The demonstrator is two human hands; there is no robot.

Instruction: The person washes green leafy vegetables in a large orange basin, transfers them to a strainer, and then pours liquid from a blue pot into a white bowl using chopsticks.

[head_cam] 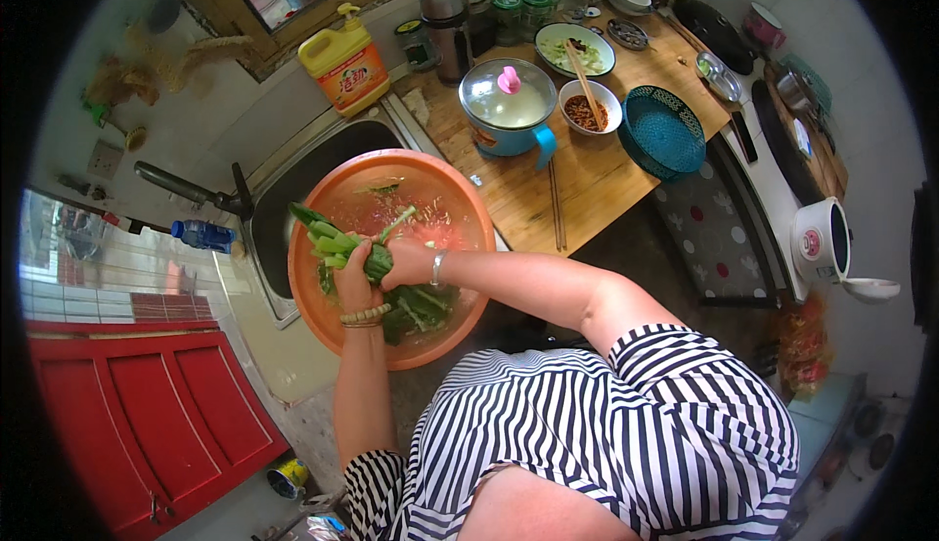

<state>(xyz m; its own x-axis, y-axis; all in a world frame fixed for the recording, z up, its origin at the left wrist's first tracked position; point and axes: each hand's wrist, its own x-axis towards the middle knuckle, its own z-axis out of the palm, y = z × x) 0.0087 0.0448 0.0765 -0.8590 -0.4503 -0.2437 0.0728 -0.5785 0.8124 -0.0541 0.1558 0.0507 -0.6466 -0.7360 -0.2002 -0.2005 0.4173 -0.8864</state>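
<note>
An orange plastic basin (469, 196) of water rests over the edge of the steel sink. My left hand (357, 277), with a beaded bracelet at its wrist, grips a bunch of leafy greens (330, 242) by its stalks, above the water. From the right, my right hand (407, 261), wearing a silver bangle, closes around the same bunch, its fingers partly hidden by the leaves. Dark green leaves (418, 310) lie in the water beneath my hands, and a loose bit of leaf (383, 187) floats at the basin's far side.
Behind the basin are the sink (275, 247), its black faucet (187, 185) and a yellow detergent jug (345, 64). A wooden counter (513, 203) at right holds a lidded blue pot (506, 141), chopsticks (557, 207), a bowl of chili sauce (585, 114) and a teal basket (664, 134).
</note>
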